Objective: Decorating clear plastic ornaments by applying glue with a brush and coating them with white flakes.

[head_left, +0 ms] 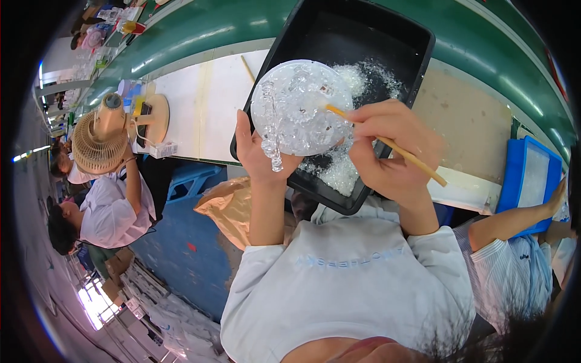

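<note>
My left hand (257, 148) grips a round whitish dish (285, 91) from below and its left side, thumb up along the rim. Clear, shiny bits cover the dish, and a clear twisted rod (270, 115) lies along its left part, its lower end past the rim. Between the thumb and fingers of my right hand (393, 145) is a thin yellow-brown wooden stick (417, 162). The stick's tip touches or hovers just over the bits; I cannot tell which. Beneath both hands is a black tray (422, 63) with loose clear flakes (339, 172) in it.
The tray rests on a pale worktable (181, 115) beside a green belt (466, 36). Another thin stick (247, 68) lies left of the tray. A beige fan (100, 136) and a seated person (115, 212) are at left. A blue bin (514, 181) and another person's arm (514, 221) are at right.
</note>
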Demonstrator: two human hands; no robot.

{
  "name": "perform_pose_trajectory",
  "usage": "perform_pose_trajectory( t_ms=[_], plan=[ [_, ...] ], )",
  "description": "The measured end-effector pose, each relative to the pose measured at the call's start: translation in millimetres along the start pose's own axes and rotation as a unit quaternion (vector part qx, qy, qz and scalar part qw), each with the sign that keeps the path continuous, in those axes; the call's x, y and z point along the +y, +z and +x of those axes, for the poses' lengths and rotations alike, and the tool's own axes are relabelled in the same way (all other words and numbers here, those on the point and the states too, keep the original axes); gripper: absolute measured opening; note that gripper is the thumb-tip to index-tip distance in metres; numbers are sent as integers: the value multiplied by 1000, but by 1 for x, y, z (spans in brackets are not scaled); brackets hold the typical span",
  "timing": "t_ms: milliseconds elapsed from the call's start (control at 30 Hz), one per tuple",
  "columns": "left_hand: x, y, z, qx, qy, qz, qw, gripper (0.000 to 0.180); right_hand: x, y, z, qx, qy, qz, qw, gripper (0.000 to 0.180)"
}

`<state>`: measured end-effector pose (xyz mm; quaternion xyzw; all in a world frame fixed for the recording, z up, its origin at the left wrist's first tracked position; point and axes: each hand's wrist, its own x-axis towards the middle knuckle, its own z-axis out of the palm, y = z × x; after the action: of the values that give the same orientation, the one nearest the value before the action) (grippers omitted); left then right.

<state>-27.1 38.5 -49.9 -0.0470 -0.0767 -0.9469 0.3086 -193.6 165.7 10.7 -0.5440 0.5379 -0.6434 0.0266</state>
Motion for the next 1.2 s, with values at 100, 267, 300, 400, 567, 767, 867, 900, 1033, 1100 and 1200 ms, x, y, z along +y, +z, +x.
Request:
perform_pose_trajectory(
  t_ms=[100, 267, 300, 400, 567, 767, 867, 900, 1033, 1100, 1200],
  plan=[
    [-1, 2, 0, 17, -7, 19, 1000, 84, 3, -1, -1, 29, -8, 14, 999, 23],
    [-1, -3, -1, -13, 1, 0, 1000, 84, 4, 2, 1, 36, -25, 15, 999, 22],
    [-1, -4, -2, -14, 1, 0, 1000, 84, 5, 0, 0, 50, -28, 5, 998, 21],
    [0, -6, -4, -25, -6, 41, 999, 83, 12, -5, -6, 128, -47, 59, 989, 18],
    [3, -11, -9, 22, -8, -49, 999, 83, 10, -19, -7, 154, 17, 127, 980, 11],
    [4, -15, -11, 17, -24, -68, 997, 84, 16, -27, -5, 156, 33, 54, 986, 8],
    [4, -18, -8, -5, -40, 15, 999, 85, 30, -43, 3, 112, -48, 94, 988, 11],
    [4, -17, -4, -4, -40, 13, 999, 85, 33, -49, 11, 38, -96, 64, 993, 17],
    [13, 15, 29, 40, -148, 3, 988, 79, 24, -39, 46, -97, -157, -19, 983, 35],
    [16, 34, 48, 194, -206, 394, 874, 76, 2, -25, 62, -198, -58, -78, 975, 46],
    [32, 22, 79, 149, -252, 509, 810, 76, 27, -18, 65, -200, -122, -65, 970, 53]
  ],
)
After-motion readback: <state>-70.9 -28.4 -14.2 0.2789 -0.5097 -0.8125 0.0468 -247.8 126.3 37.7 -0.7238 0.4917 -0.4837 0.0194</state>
